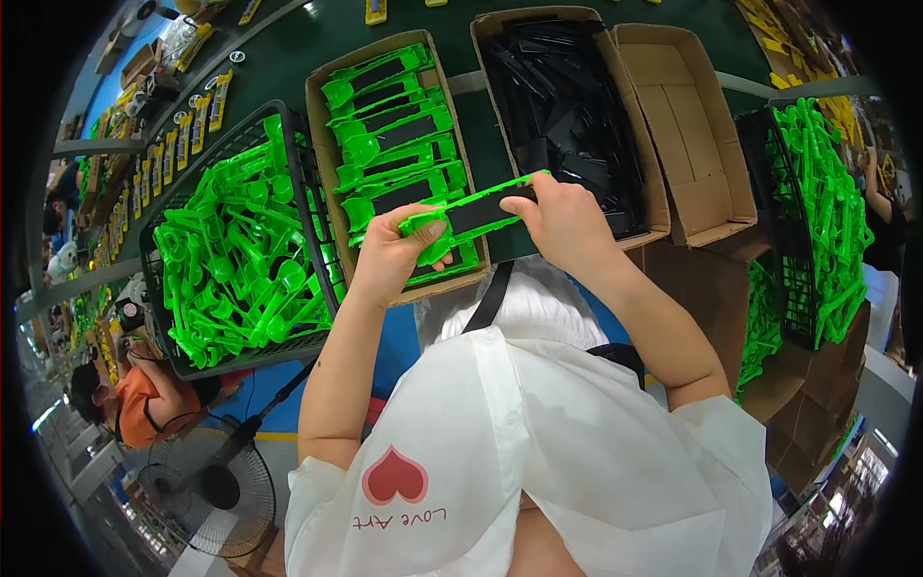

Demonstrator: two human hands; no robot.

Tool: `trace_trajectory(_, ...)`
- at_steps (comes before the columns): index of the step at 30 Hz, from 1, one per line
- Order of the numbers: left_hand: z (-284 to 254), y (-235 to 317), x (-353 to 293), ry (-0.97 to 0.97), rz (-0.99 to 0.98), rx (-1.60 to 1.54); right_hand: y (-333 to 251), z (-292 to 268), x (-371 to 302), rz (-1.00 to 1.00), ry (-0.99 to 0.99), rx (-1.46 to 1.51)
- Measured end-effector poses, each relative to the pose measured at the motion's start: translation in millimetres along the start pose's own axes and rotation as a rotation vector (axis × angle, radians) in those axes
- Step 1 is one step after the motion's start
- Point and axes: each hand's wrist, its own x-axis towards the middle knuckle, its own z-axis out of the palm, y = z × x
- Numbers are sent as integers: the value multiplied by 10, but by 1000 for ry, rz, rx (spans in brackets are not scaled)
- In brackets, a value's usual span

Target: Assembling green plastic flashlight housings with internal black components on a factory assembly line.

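Between my two hands, above the front of a cardboard box, is a long green plastic part [460,229] with a flat black strip [478,213] lying along it. My left hand [392,252] grips its rounded end, thumb on top. At the other end my right hand [571,226] pinches the part, with the thumb pressing near the end of the black strip. Similar green parts with black strips [404,132] lie in rows in the cardboard box [320,154] under and beyond my left hand. Loose black strips [553,96] fill the box beyond my right hand.
Left stands a black crate [306,159] heaped with green parts [240,245]; another crate [793,240] of them is at right. A shallow cardboard box [685,144] adjoins the black strips. Yellow parts [183,144] line a far-left bench. A fan [216,486] and a person in orange [149,404] are lower left.
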Motion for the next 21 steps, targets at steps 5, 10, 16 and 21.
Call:
trace_trajectory(5,43,-78,-43,23,78,-123,4,33,-32,-72,229,-48)
trace_trajectory(10,129,-56,-56,53,91,-131,61,84,-8,-231,386,-30)
trace_trajectory(16,118,-25,-38,70,108,-62,181,127,-36,-393,378,29)
trace_trajectory(21,1,-4,19,-49,56,16,140,-111,-3,144,75,336)
